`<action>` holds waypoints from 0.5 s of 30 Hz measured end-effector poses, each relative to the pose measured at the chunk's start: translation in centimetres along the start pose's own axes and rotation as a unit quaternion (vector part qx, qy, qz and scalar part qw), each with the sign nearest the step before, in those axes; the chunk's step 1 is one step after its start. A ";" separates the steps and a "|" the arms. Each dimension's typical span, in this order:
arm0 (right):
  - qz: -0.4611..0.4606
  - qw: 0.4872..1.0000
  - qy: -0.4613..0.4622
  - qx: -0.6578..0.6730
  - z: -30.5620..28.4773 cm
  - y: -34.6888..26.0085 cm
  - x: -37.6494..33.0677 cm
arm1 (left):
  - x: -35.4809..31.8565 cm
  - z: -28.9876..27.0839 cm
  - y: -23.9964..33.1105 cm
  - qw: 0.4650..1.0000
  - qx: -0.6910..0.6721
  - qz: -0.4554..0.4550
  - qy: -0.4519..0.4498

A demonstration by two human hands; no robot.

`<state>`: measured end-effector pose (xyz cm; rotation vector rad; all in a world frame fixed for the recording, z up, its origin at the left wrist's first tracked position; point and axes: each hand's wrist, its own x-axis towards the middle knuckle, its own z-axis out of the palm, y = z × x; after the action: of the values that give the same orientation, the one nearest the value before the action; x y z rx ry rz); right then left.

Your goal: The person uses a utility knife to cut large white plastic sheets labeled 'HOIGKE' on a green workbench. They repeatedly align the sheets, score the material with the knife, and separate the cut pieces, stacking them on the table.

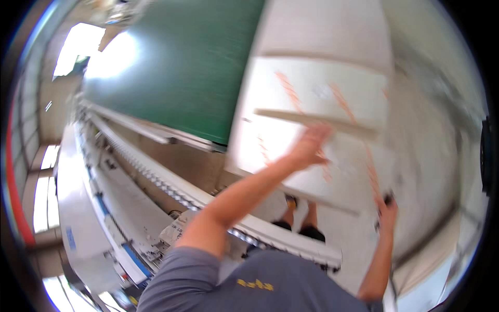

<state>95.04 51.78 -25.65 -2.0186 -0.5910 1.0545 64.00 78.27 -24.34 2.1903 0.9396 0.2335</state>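
Over the white boards or packages [358, 156] in front of me, my left hand [311, 143] reaches out with its thumb apart from the fingers. It holds nothing that I can see; motion blur hides whether it touches the white surface. Slanting orange printed bands run across these flat pieces, and a tan edge [317, 120] crosses them just beyond my hand. At their right near corner, my right hand [387, 214] is closed around a small dark object [388, 198], too blurred to name.
A large green surface [192, 67] lies at the far left. Between it and me runs a long white rail [150, 169] with a row of small rollers or teeth. White machinery [86, 208] stands at the left. Pale floor [421, 161] shows at the right.
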 end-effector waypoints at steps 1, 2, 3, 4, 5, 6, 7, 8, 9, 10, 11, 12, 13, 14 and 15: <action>0.043 0.998 -0.035 0.012 -0.7 -1.3 -0.7 | 2.0 -0.9 -0.2 0.998 0.036 0.019 -0.042; 0.027 0.997 -0.021 0.071 -0.5 -2.3 -1.8 | 4.2 -2.2 0.3 0.992 0.051 0.033 -0.107; 0.024 0.998 0.040 0.051 -2.0 -1.3 -1.4 | 7.0 -3.4 2.2 0.985 0.049 0.054 -0.159; 0.039 0.999 0.007 0.012 -3.3 -3.5 -1.8 | 8.2 -4.6 3.4 0.980 0.029 -0.005 -0.198; 0.049 0.998 -0.015 -0.035 -4.8 -6.3 -2.3 | 9.5 -5.7 4.7 0.974 -0.002 0.014 -0.225; 0.017 1.000 -0.012 0.010 -4.8 -8.4 -3.7 | 9.5 -7.3 4.3 0.980 -0.028 0.014 -0.195; -0.008 0.999 -0.013 0.049 -5.3 -9.9 -4.9 | 9.3 -7.9 4.4 0.984 -0.061 0.012 -0.166; -0.013 0.995 -0.013 0.103 -5.6 -12.2 -5.6 | 9.3 -8.8 4.6 0.985 -0.096 0.013 -0.142; -0.011 0.988 -0.009 0.155 -5.9 -14.5 -6.6 | 8.8 -10.9 5.4 0.992 -0.102 -0.002 -0.080; -0.007 0.978 -0.005 0.209 -6.0 -15.9 -6.9 | 7.7 -14.2 6.5 0.994 -0.106 -0.016 -0.020; 0.007 0.982 0.005 0.187 -5.9 -15.9 -6.7 | 6.1 -17.9 7.6 0.989 -0.129 -0.039 0.055; 0.014 0.987 0.039 0.154 -6.5 -15.7 -6.6 | 5.8 -19.7 8.4 0.976 -0.171 -0.041 0.126; 0.028 0.990 0.051 0.125 -6.5 -15.0 -6.0 | 4.4 -21.0 8.0 0.930 -0.319 -0.037 0.176; 0.012 0.994 0.065 0.089 -6.6 -11.9 -4.5 | 2.5 -23.0 9.2 0.917 -0.333 -0.105 0.192; -0.022 0.992 0.043 0.117 -6.5 -8.4 -3.1 | 1.7 -22.6 6.8 0.877 -0.414 -0.114 0.218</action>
<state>98.35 51.94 -15.09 -1.8277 -0.4424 0.9599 59.46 88.81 -3.69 1.2369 1.0634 0.8685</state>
